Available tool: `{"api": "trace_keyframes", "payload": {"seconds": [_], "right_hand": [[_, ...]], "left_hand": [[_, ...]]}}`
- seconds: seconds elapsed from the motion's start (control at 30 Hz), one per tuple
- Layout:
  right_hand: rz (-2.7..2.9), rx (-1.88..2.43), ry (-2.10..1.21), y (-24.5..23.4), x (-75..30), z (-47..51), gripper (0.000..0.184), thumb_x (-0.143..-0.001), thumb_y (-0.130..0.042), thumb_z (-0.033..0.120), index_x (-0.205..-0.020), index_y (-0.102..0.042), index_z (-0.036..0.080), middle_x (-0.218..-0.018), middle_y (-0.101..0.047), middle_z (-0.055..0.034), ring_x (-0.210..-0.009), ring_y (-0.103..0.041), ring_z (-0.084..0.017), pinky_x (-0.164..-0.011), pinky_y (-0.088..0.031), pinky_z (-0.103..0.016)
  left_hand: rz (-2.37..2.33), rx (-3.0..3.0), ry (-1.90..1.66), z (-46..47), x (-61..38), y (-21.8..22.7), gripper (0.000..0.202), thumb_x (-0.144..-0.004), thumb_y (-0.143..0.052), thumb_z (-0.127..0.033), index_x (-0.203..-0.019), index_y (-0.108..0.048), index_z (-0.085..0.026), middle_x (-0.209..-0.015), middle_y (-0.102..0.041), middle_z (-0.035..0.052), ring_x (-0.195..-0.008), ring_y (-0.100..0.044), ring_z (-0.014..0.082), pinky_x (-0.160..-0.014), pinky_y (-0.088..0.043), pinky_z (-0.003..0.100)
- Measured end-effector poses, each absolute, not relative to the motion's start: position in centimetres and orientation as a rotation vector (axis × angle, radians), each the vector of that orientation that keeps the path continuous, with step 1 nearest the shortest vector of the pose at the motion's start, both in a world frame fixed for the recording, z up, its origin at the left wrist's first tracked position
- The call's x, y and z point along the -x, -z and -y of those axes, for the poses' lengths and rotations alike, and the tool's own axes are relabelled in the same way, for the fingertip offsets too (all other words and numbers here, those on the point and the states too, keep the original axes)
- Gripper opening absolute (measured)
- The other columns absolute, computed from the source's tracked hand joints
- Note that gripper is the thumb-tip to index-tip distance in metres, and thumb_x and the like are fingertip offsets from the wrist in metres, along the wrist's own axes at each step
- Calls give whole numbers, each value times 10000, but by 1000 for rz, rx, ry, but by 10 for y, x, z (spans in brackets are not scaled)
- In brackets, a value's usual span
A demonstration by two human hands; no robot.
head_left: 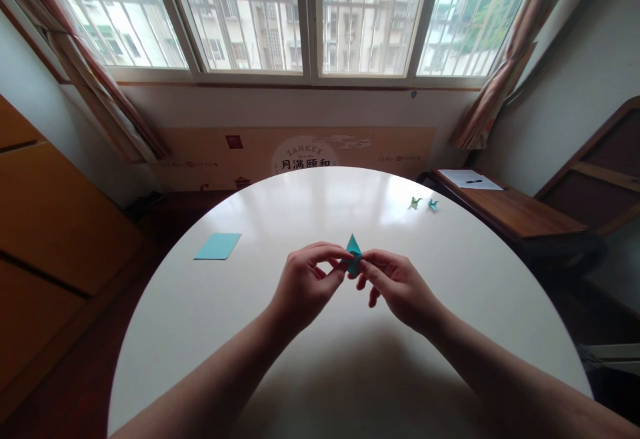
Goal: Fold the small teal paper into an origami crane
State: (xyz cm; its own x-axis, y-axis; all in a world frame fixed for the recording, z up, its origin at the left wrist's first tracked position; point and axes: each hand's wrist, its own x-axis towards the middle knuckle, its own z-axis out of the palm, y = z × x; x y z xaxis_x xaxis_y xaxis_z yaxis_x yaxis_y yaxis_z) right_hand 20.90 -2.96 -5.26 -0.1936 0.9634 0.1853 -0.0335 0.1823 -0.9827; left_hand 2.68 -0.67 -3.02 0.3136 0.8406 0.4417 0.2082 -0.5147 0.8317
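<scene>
Paper (353,244), teal and folded to a peak, is over the desk (200,332), pinched by the left hand (306,280) and right hand (399,283). A turquoise square (219,246) lies left; a green bird (415,203) and blue bird (433,205) stand far right.

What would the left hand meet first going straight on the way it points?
Beyond the folded paper in its grip, the left hand would likely meet the right hand first, at its fingertips, though exact depth is unclear.
</scene>
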Motion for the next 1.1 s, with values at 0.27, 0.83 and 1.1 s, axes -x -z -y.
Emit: {"api": "trace_keyframes", "payload": {"seconds": [0.27, 0.83, 1.1], "right_hand": [[1433, 955, -1269, 52, -210, 30, 341, -919, -649, 451, -1041, -765, 154, -835, -704, -83, -737, -645, -192, -464, -528, -240], [1333, 937, -1352, 46, -211, 31, 341, -903, -673, 464, -1034, -781, 169, -866, -712, -92, -759, -643, -194, -468, -527, -229], [1352, 932, -1312, 48, -209, 31, 340, -918, -666, 454, -1075, -779, 175, -889, -722, -94, -789, -671, -201, -469, -541, -221]], "left_hand": [[-950, -1953, -1220, 7, -30, 32, 106, -837, -702, -199, -847, -808, -197, -1019, -686, 92, -763, -691, 172, -511, -520, 209], [-1066, -2251, -1322, 8, -25, 28, 75, -829, -768, -237, -887, -781, -191, -1014, -661, 88, -762, -653, 179, -534, -540, 257], [-1027, -2732, -1350, 13, -24, 22, 113, -906, -672, -176, -861, -767, -216, -865, -748, 46, -796, -603, 205, -690, -524, 309]]}}
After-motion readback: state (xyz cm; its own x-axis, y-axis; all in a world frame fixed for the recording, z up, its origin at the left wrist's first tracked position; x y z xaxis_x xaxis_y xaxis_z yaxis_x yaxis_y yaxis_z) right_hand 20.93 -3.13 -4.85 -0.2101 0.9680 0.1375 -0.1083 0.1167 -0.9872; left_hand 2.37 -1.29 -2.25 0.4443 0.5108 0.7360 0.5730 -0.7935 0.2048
